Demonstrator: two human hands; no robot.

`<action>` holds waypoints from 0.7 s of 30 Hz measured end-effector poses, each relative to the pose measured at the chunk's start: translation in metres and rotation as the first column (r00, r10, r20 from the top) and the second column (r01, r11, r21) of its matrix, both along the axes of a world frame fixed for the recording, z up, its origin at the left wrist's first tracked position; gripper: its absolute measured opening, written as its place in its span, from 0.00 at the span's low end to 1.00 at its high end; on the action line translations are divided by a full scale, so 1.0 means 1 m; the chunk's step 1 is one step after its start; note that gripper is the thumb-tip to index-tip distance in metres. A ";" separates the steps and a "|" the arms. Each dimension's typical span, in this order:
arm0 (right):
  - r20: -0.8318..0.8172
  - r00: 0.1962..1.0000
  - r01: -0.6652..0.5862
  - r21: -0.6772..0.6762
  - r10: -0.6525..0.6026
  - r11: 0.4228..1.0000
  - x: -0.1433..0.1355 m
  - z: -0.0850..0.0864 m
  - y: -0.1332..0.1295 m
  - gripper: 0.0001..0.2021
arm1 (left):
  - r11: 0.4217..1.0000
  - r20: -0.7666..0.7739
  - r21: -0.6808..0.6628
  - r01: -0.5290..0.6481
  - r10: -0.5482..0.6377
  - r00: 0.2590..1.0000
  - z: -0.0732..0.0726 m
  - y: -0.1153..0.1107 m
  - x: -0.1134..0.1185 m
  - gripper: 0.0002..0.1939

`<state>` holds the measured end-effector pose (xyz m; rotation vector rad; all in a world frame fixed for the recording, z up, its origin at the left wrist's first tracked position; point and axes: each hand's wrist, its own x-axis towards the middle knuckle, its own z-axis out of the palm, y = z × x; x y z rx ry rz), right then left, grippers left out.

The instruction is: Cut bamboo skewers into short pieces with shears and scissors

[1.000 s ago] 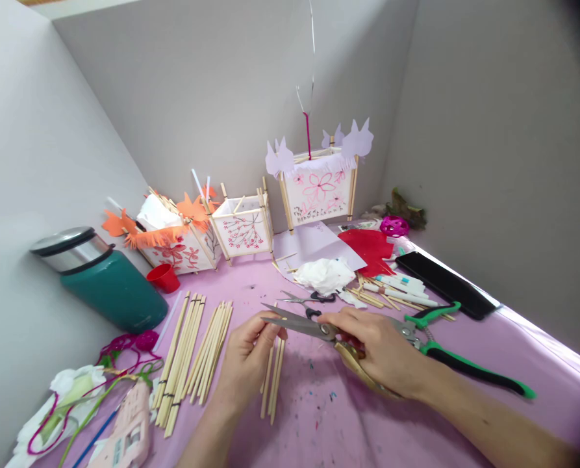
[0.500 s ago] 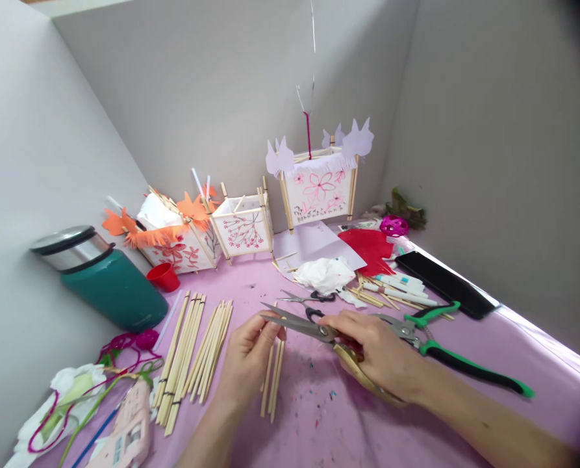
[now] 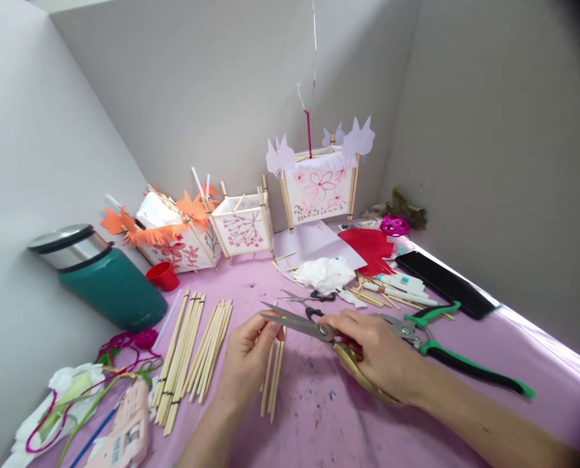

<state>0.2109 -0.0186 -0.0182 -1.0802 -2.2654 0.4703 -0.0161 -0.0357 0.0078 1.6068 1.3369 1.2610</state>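
Observation:
My right hand (image 3: 375, 348) is wrapped round the gold handles of large scissors (image 3: 302, 325), whose blades are slightly parted and point left. The blade tips reach the fingers of my left hand (image 3: 251, 348), which are pinched together. Whatever lies between those fingertips is too small to make out. Below the blades, a few thin wooden sticks (image 3: 273, 383) lie on the pink cloth (image 3: 319, 429), partly behind my left hand. Left of that hand are a loose bundle of sticks (image 3: 209, 351) and sticks tied with dark bands (image 3: 180, 364).
Green-handled pliers (image 3: 428, 338) and a black phone (image 3: 445, 284) are at right. Small scissors (image 3: 309, 297), white tissue (image 3: 325, 274) and paper lanterns (image 3: 243, 227) stand or lie behind. A teal bottle (image 3: 114, 286) and pink glue gun (image 3: 126, 432) are at left.

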 end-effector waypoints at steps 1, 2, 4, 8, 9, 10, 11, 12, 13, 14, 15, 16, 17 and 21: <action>0.003 1.000 0.003 0.005 -0.003 1.000 0.000 0.000 0.000 0.16 | 1.000 0.000 -0.008 -0.006 0.006 1.000 0.000 0.000 0.000 0.14; 0.007 1.000 0.005 0.010 -0.005 1.000 -0.001 0.001 0.000 0.15 | 1.000 -0.001 -0.016 -0.011 0.011 1.000 0.000 0.000 0.000 0.14; 0.017 1.000 0.010 0.018 -0.010 1.000 -0.001 0.001 -0.001 0.13 | 1.000 -0.002 -0.020 -0.016 0.016 1.000 -0.001 0.000 0.000 0.14; 0.026 1.000 0.017 0.016 -0.018 1.000 -0.001 0.001 -0.002 0.11 | 1.000 0.001 -0.005 -0.023 0.023 1.000 -0.002 -0.001 0.000 0.15; 0.025 0.999 0.022 0.017 -0.022 1.000 -0.002 0.000 -0.003 0.10 | 1.000 0.001 -0.007 -0.028 0.028 1.000 -0.002 -0.001 -0.001 0.15; 0.023 0.999 0.027 0.018 -0.028 0.999 -0.002 -0.001 -0.003 0.09 | 0.999 0.001 -0.010 -0.031 0.031 1.000 -0.002 -0.001 0.000 0.15; 0.020 0.999 0.034 0.020 -0.034 0.999 -0.003 -0.003 -0.004 0.09 | 0.999 0.002 -0.011 -0.033 0.033 0.999 -0.002 -0.001 0.000 0.15; 0.014 0.999 0.038 0.023 -0.039 0.999 -0.004 -0.004 -0.004 0.08 | 0.999 0.005 -0.010 -0.035 0.035 0.999 -0.001 -0.001 0.000 0.15; 0.000 0.999 0.039 0.029 -0.039 0.999 -0.005 -0.006 -0.004 0.08 | 0.999 0.011 -0.006 -0.035 0.035 0.999 0.000 -0.001 0.000 0.14; -0.020 0.999 0.034 0.032 -0.033 0.999 -0.006 -0.007 -0.004 0.08 | 0.999 0.020 -0.002 -0.033 0.033 0.999 0.000 -0.001 0.001 0.14; -0.046 0.999 0.024 0.033 -0.023 0.999 -0.007 -0.008 -0.003 0.08 | 0.999 0.030 0.002 -0.032 0.032 0.999 0.001 -0.001 0.001 0.14; -0.075 0.997 0.015 0.033 -0.012 0.999 -0.008 -0.009 -0.002 0.09 | 1.000 0.039 0.003 -0.030 0.030 0.999 0.001 -0.001 0.002 0.14; -0.100 0.995 0.008 0.032 -0.004 0.999 -0.009 -0.009 -0.002 0.11 | 1.000 0.045 0.002 -0.030 0.029 0.999 0.001 -0.001 0.002 0.13; -0.086 0.996 0.020 0.037 -0.017 0.999 -0.009 -0.007 0.000 0.17 | 0.998 0.094 0.000 -0.055 0.055 0.994 0.000 0.000 0.001 0.11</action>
